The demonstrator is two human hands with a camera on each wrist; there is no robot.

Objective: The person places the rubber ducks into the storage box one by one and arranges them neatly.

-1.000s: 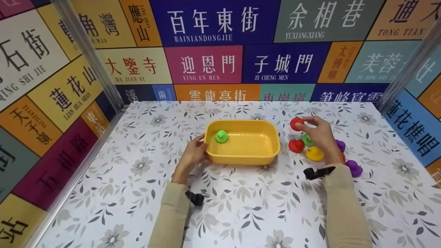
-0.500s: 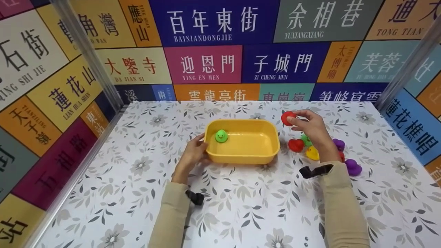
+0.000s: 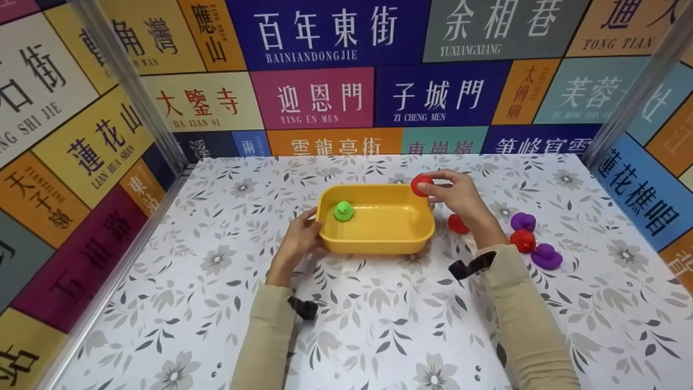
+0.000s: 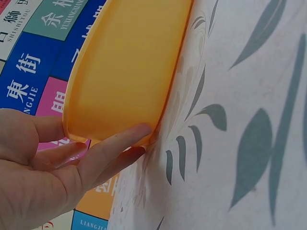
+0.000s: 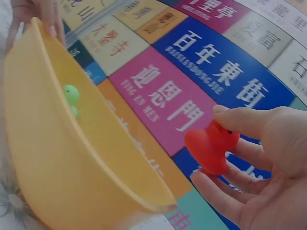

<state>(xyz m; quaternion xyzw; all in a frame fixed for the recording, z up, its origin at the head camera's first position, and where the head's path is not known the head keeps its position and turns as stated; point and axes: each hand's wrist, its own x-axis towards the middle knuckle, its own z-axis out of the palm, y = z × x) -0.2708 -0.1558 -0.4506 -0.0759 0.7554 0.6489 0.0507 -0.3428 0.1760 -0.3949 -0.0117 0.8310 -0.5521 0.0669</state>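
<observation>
Red duck (image 3: 420,184) is pinched between the thumb and curled fingertips of the right hand (image 3: 460,197) and is held in the air over the far right corner of the yellow tub (image 3: 379,246); in the right wrist view the same duck (image 5: 211,145) is seen gripped above the tub's rim, apart from it. One green duck (image 3: 342,210) is seen inside the tub, at its far left end. The tub's left wall is touched by the left hand (image 3: 301,241), whose fingers are laid nearly straight along the outer side, with the thumb at the rim, as is shown in the left wrist view (image 4: 103,158). The tub is rested on a floral table (image 3: 162,303). To the right of the tub, on the table, a second red duck (image 3: 456,223) is partly hidden behind the right wrist, and farther right a purple duck (image 3: 522,221), another red duck (image 3: 523,240) and a second purple duck (image 3: 546,256) are grouped close together.
</observation>
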